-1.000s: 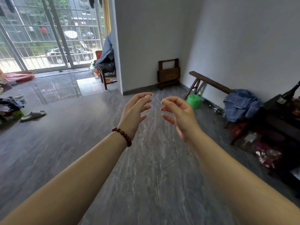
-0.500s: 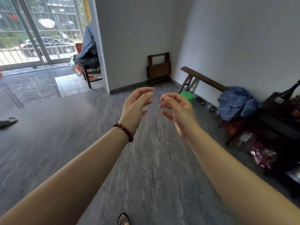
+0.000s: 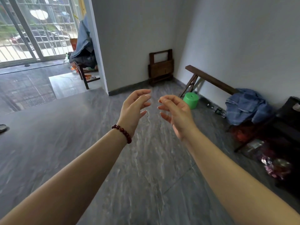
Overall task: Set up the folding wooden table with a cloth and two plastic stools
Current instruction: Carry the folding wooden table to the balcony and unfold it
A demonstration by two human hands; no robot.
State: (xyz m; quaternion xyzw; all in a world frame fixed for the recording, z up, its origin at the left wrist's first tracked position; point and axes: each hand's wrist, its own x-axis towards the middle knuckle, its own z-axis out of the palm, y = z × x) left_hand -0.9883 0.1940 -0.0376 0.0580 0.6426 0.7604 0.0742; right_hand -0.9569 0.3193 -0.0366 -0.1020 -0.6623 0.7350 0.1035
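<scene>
1. Far corner, against wall: table (image 3: 160,69) folded, upright; green stool (image 3: 190,99) nearby, beside bench (image 3: 211,78) leg.
2. Left hand (image 3: 134,109), right hand (image 3: 177,114): empty, fingers loosely curled, spread apart.
3. Walk up, grip top rail two-handed, lift clear before unfolding.

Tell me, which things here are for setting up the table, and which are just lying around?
For the job: folded wooden table leaning in the corner; green plastic stool on the floor; left hand and right hand, both empty.

Just lying about: wooden bench; blue denim heap at its end (cannot tell if it is the cloth); bottle on the floor; chair piled with clothes.
</scene>
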